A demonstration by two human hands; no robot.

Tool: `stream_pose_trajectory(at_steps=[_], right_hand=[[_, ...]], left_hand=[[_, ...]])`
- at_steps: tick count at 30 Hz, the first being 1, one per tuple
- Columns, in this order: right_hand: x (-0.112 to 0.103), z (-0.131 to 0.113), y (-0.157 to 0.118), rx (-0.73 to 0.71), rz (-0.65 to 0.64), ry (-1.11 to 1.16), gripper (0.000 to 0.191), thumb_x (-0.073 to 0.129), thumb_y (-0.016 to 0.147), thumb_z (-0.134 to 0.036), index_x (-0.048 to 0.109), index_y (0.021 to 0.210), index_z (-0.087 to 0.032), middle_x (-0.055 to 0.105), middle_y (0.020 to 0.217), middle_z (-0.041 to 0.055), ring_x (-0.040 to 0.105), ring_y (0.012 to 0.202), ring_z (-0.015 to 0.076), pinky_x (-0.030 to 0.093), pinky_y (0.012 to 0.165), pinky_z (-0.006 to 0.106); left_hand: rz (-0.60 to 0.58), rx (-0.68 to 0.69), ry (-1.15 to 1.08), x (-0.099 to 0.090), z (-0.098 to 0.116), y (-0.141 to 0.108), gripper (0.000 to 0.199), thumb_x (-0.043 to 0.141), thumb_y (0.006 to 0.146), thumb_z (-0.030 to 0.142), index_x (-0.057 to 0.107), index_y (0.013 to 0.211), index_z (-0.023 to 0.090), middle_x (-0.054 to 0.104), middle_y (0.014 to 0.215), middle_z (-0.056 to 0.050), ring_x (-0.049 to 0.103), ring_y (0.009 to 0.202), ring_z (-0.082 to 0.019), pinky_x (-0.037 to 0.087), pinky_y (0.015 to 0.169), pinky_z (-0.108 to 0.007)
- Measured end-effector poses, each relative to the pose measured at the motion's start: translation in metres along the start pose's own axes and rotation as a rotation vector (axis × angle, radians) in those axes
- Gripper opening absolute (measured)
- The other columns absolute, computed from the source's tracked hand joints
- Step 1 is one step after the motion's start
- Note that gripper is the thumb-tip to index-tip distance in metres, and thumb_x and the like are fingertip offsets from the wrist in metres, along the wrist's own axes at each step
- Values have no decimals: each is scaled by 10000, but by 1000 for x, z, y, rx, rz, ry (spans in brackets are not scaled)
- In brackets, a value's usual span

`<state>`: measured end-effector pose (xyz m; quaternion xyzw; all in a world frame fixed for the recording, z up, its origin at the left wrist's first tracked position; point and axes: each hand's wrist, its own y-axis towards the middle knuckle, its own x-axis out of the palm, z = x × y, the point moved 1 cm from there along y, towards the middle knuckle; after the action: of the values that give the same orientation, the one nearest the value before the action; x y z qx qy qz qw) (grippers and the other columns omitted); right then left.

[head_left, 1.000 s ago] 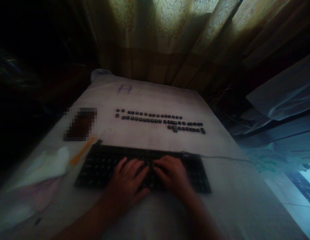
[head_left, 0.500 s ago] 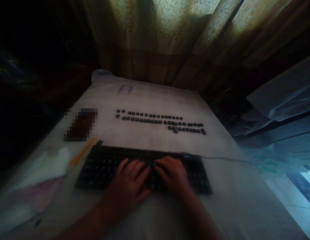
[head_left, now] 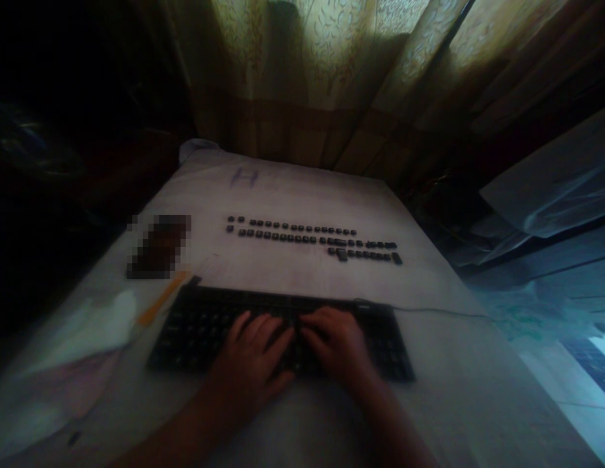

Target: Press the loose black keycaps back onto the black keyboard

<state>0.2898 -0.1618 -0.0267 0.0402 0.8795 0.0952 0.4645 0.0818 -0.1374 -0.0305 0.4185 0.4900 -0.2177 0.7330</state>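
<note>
A black keyboard (head_left: 190, 331) lies across the near part of the table, its cable running off to the right. Over its middle rests my left hand (head_left: 254, 354), fingers spread and pointing away from me. Just right of it, my right hand (head_left: 336, 341) is bent over the keys with its thumb and fingertips near the keyboard's centre. Whatever is under those right fingertips is hidden and too dark to make out. Beyond the keyboard, loose black keycaps (head_left: 285, 236) are lined up in rows.
An orange strip-like tool (head_left: 161, 300) lies left of the keyboard, near a pixelated dark object (head_left: 161, 247). White and pink cloth (head_left: 88, 331) is bunched at the left, with a small dark piece (head_left: 75, 439) close by. Curtains (head_left: 322, 58) hang behind the table (head_left: 302, 188).
The view has shifted very slightly. Both hands stay over the keyboard in almost the same pose, and the keycap rows look the same.
</note>
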Motion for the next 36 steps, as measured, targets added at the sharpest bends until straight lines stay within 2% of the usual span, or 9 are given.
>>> stream_pose_trajectory(at_steps=[9,17,22,28,36], right_hand=[[1,-3,-2,-39,-16,-117,167,622,899,-188,745,1007,-221,738,921,66,672,832,222,456,757,352],[2,1,-2,-67,-27,-100,159,598,916,-155,741,936,-222,733,882,44,672,809,208,441,745,328],[3,1,-2,-47,25,-106,205,574,912,-137,731,1012,-224,741,922,58,678,824,213,445,737,328],[3,0,-4,-120,51,-116,252,546,910,-115,746,1013,-228,741,943,70,676,809,208,443,718,332],[2,-6,-3,-110,-28,-127,232,617,894,-187,739,1091,-197,727,970,92,674,828,232,464,722,357]], left_hand=[[-20,-9,-2,2,1,1,424,547,966,453,619,1309,213,651,1246,-110,571,1159,-294,326,1080,-525],[-24,-10,-7,1,1,1,423,545,970,448,615,1316,214,647,1256,-114,566,1174,-299,330,1081,-533],[-3,-2,5,2,2,1,421,543,970,452,618,1310,215,649,1247,-110,565,1165,-295,331,1080,-525],[-29,-11,-17,0,2,1,419,566,960,440,609,1326,241,637,1272,-102,563,1173,-290,321,1091,-530],[-13,-6,-7,3,1,0,425,548,970,460,614,1316,224,640,1269,-108,558,1182,-294,320,1084,-524]])
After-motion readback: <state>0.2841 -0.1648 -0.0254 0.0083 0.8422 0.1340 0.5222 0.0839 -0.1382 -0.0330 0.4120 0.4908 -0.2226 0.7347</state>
